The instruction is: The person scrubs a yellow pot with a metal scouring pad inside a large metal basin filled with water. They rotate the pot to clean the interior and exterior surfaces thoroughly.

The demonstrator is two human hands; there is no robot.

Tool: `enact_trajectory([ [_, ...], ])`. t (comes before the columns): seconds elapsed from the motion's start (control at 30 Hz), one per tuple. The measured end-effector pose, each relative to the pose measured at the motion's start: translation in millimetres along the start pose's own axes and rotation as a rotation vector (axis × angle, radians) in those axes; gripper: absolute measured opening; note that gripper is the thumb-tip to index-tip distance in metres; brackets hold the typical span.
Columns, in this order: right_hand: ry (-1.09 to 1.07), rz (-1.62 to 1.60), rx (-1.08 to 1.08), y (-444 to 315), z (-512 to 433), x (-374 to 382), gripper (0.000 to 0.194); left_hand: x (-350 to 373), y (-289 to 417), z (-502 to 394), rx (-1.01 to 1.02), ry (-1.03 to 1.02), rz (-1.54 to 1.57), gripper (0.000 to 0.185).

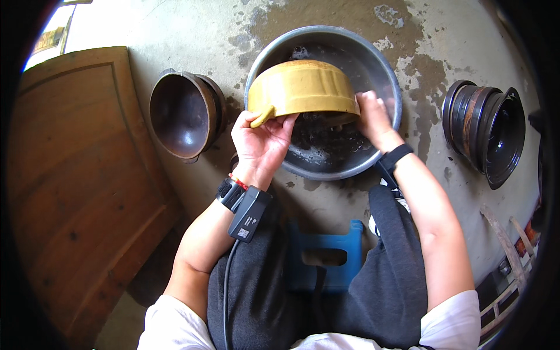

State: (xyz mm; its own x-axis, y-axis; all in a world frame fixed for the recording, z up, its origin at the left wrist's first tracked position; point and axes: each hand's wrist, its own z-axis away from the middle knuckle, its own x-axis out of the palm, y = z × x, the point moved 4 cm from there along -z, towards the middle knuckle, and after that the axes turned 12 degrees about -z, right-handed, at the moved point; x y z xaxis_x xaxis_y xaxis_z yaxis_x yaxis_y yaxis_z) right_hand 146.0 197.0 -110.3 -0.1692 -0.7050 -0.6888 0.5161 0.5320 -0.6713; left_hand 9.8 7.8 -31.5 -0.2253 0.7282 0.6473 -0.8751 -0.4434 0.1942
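Observation:
A yellow pot (304, 89) is tilted on its side over a wide metal basin (388, 74) on the floor. Its brown-stained base faces away from me, and its inside is mostly hidden. My left hand (266, 140) grips the pot at the near-left rim, by its small loop handle (264, 116). At the pot's right end is my right hand (375, 114), blurred, its fingers against or close beside the wall. Whether anything is in that hand cannot be made out. Dark water with patches of suds (308, 153) lies in the basin below.
Stacked dark brown bowls or pots (180, 116) rest tipped sideways on the left. More nested dark pots (503, 135) lie at right. A wooden panel (87, 175) stands far left, a blue plastic stool (326, 240) between my legs. Wooden slats (503, 245) show lower right; the concrete floor has wet patches.

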Motion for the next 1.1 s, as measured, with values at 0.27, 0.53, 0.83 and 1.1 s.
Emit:
enact_trajectory([
  [0.27, 0.332, -0.480, -0.349, -98, 18, -63, 0.019, -1, -5, 1, -0.006, -0.044, 0.011, 0.046],
  [0.53, 0.211, -0.779, 0.210, -64, 17, -17, 0.037, -3, -4, 1, 0.054, 0.020, 0.049, 0.046],
  [0.83, 0.393, -0.665, -0.124, -63, 19, -16, 0.031, -8, -7, 5, 0.054, 0.007, 0.105, 0.044],
  [1.1, 0.248, -0.733, 0.261, -38, -24, -18, 0.037, -6, -13, 9, 0.011, 0.044, -0.001, 0.048],
])
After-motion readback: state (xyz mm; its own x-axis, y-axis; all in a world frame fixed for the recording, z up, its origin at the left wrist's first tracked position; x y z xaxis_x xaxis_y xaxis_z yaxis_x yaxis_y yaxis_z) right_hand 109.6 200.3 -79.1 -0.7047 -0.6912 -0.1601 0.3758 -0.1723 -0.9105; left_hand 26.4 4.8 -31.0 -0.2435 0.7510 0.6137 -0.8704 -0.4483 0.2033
